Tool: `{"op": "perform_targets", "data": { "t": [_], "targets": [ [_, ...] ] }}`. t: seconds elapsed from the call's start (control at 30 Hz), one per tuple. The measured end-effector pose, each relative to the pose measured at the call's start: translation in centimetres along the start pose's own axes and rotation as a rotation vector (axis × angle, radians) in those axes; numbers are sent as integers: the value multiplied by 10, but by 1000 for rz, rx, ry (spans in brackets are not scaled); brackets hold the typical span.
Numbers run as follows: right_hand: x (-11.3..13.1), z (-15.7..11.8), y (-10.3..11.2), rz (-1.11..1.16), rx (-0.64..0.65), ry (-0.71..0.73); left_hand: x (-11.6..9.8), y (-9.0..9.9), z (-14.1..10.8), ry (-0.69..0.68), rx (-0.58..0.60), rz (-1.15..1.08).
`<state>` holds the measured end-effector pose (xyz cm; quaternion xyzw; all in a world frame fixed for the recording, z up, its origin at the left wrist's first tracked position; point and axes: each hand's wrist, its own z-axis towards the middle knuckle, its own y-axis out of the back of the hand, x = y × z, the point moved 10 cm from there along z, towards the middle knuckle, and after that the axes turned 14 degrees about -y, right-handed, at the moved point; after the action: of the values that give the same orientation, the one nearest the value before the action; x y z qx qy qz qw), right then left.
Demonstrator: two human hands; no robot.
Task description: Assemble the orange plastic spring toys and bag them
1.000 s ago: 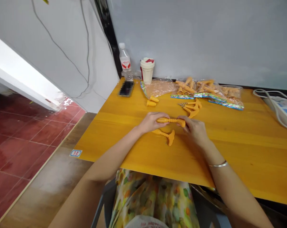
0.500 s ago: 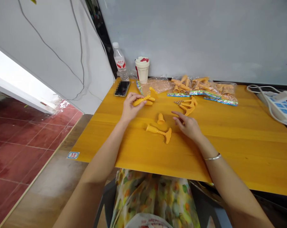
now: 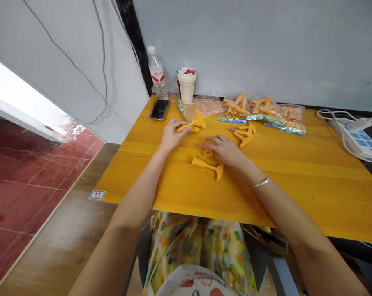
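Observation:
My left hand (image 3: pixel 171 133) is closed on an orange plastic T-handled tool (image 3: pixel 192 123) with a curved crosspiece; another orange piece (image 3: pixel 194 129) lies right beneath it. My right hand (image 3: pixel 224 149) reaches over a small orange bell-shaped cap (image 3: pixel 208 153), fingers apart and hiding its upper part; whether they touch it I cannot tell. Nearer to me lies another T-handled tool (image 3: pixel 206 165) with a twisted shaft and a flared end. Beyond my right hand several orange T-handled tools (image 3: pixel 246 133) rest together, with metal spiral tips pointing left.
Along the back stand a water bottle (image 3: pixel 157 76) and a white cup (image 3: pixel 186 86), with a phone (image 3: pixel 159 110) in front. Clear bags of orange parts (image 3: pixel 261 112) and a flat bag (image 3: pixel 201 107) lie by the wall. At right sits a power strip (image 3: pixel 363 137) with cables.
My right hand has moved left from beside the T-handled tools to over the bell-shaped cap. My left hand keeps its tool, and the view has shifted slightly.

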<state>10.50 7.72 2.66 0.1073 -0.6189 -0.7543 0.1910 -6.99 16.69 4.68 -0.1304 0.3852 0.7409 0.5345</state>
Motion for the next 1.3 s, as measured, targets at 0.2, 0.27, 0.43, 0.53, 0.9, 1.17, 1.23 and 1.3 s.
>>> {"op": "perform_targets", "data": {
  "t": [0.2, 0.27, 0.43, 0.53, 0.9, 1.17, 1.23, 1.3],
  "targets": [
    [-15, -13, 28, 108, -100, -37, 6, -26, -9, 60, 163, 2],
    [-49, -31, 52, 215, -264, -162, -6, -46, -13, 15, 301, -58],
    [-118, -65, 71, 381, -473, -450, -38, -88, -33, -67, 624, -185],
    [-123, -66, 58, 484, -452, -480, -42, -97, -42, -42, 722, -174],
    [-80, -29, 30, 420, -353, -413, -48, -82, -29, -109, 482, -289],
    [-18, -7, 30, 354, -266, -194, -41, -81, -26, 123, 187, -643],
    [-51, -15, 38, 355, -309, -269, -28, -69, -22, 239, 44, -755],
    [-96, -29, 41, 237, -336, -414, -17, -60, -20, 325, -56, -832]
  ]
}}
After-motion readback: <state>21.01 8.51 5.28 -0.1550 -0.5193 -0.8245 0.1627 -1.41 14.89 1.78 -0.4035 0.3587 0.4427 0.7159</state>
